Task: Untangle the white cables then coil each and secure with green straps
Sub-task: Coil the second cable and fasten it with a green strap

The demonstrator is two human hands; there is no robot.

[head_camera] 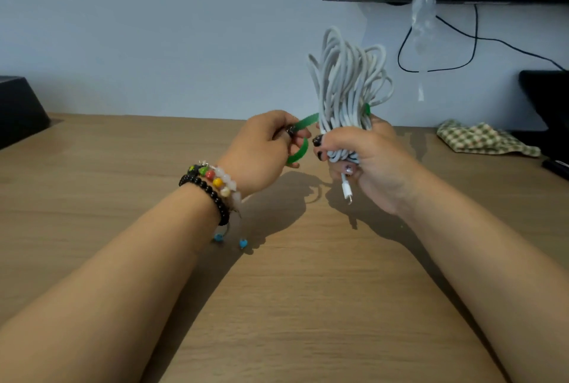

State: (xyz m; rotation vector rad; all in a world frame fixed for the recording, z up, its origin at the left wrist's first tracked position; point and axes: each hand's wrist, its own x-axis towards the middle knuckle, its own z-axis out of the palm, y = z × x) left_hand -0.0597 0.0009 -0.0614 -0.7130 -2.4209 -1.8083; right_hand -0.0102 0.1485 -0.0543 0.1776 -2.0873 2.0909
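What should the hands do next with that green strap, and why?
Probably pull the green strap snug around the white cable bundle. The left hand pinches its free end, and the right hand grips the bundle upright, its loops loose above.

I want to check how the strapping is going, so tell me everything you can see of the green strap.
The green strap is a thin, flat, flexible band, plastic-like by its look. The left hand pinches it near its middle; one part runs right to the white cable bundle, the free end curls down below the fingers. A bit of green shows at the bundle's far side, so it seems to pass behind. The right hand grips the bundle. It hangs above the table, not yet fastened.
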